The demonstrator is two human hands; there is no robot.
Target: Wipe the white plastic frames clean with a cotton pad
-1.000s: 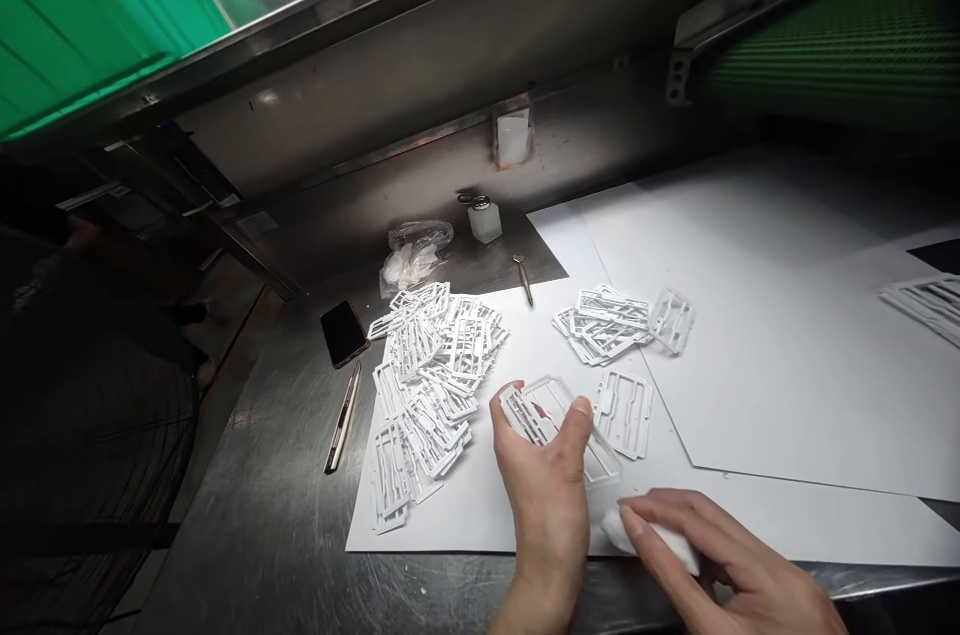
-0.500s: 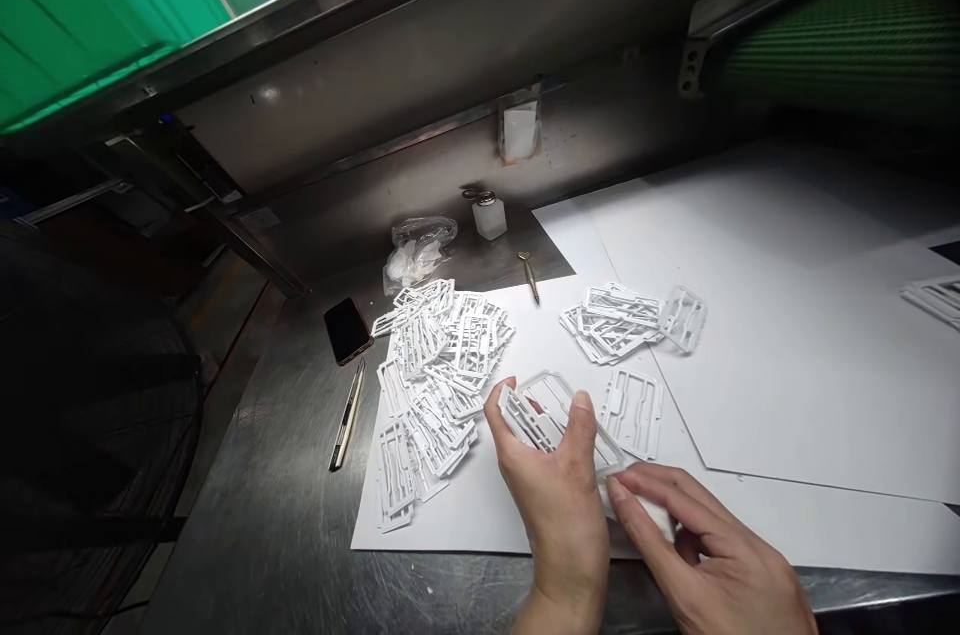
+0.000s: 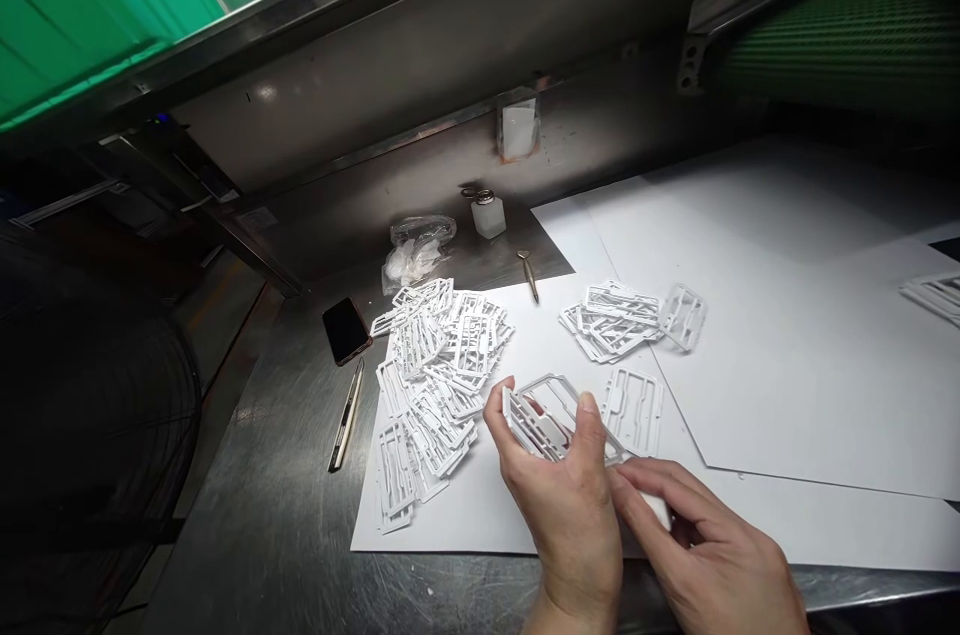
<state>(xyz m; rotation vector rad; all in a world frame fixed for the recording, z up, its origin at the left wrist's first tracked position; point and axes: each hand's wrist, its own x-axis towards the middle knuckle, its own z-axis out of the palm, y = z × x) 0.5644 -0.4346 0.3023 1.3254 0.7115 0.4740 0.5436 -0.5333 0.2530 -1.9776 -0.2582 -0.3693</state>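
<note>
- Thin white plastic frames with long slotted openings (image 3: 552,429) sit in the left hand (image 3: 568,507), above a large white paper sheet (image 3: 491,515) on the grey metal bench (image 3: 270,475); the thumb presses from the right and the fingers curl round behind, gripping them.
- The right hand (image 3: 716,540) pinches a small, soft-looking white wad (image 3: 660,511) between narrowly set thumb and fingers, beside the frames' near right corner.
- The step in hand looks like rubbing that edge; a next stroke would likely call for a steady left grip and light pressure, as the slim bars may flex.
- The left hand covers part of the frames, so their number is unclear. The right fingers hide much of the wad; whether it touches the edge cannot be told.
- More white slotted pieces (image 3: 936,297) are cut off at the right border.
</note>
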